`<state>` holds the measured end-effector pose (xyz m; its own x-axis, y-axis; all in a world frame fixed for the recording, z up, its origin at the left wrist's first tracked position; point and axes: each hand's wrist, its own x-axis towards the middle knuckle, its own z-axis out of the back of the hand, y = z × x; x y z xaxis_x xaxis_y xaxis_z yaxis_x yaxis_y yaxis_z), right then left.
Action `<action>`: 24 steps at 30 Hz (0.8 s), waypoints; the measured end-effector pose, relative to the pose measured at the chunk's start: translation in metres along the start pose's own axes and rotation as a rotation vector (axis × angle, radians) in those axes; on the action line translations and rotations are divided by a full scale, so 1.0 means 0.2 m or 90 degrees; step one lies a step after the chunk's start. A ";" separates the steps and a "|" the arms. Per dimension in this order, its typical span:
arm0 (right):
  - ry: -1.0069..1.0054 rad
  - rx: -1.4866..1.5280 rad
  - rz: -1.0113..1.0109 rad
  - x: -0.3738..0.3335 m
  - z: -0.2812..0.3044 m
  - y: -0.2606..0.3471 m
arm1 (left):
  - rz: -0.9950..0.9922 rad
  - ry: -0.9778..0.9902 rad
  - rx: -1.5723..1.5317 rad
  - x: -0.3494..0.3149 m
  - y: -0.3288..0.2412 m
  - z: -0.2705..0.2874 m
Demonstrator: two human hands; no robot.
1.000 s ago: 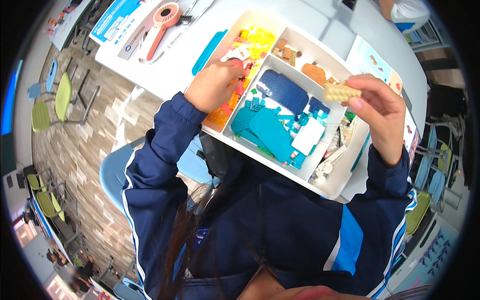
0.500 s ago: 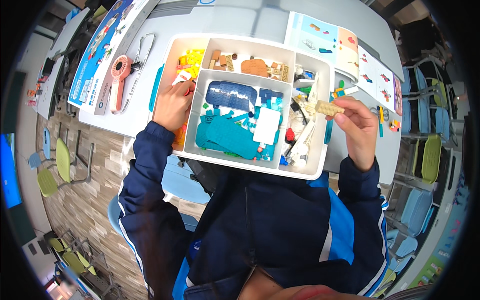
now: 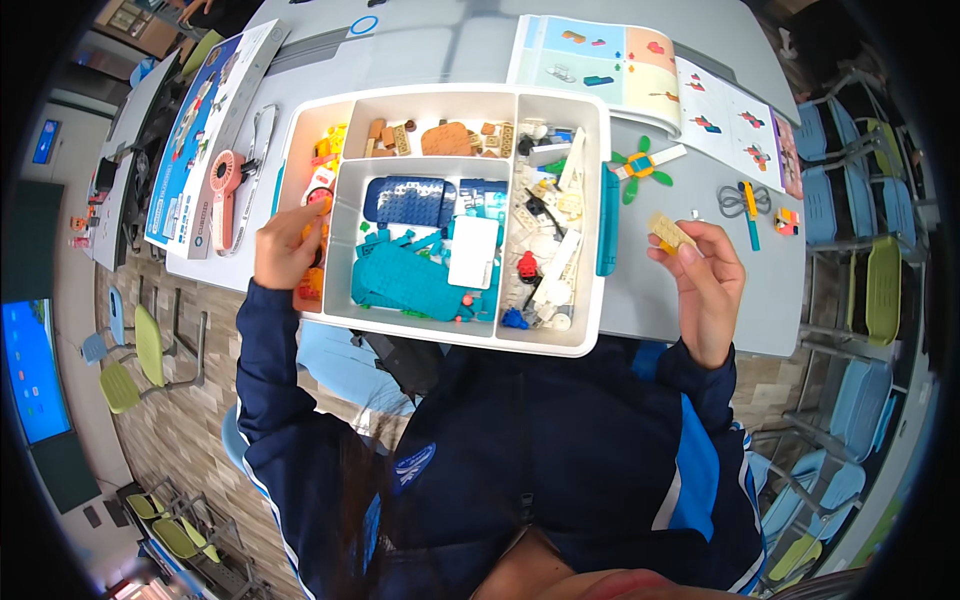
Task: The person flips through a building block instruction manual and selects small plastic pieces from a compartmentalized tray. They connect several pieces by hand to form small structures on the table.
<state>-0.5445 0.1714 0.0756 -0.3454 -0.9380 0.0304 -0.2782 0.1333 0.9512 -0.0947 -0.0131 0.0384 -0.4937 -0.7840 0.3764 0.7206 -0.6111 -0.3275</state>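
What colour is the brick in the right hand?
The brick is pale tan, seen best in the head view.

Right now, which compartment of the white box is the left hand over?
The leftmost compartment, holding yellow building bricks; the left hand is clear of the other three.

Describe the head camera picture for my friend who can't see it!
A person's right hand pinches a tan studded plastic brick beside a white divided plastic box, while the left hand reaches among its yellow and orange plastic pieces. An open illustrated paper booklet lies beyond.
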 end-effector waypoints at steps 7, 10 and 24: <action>0.064 0.213 -0.103 -0.04 0.05 0.00 | 0.232 -0.140 -0.336 -0.03 -0.41 0.02; 0.112 0.269 -0.132 -0.03 0.01 -0.03 | 0.182 -0.110 -0.554 0.00 -0.72 -0.08; 0.253 0.225 -0.137 -0.06 -0.25 -0.07 | 0.227 -0.131 -0.664 0.07 -1.31 -0.23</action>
<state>-0.4914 0.1642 0.0783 0.0970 -0.9950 0.0249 -0.6113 -0.0398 0.7904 -0.3128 0.1314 0.0901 -0.1807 -0.9584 0.2209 -0.0037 -0.2239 -0.9746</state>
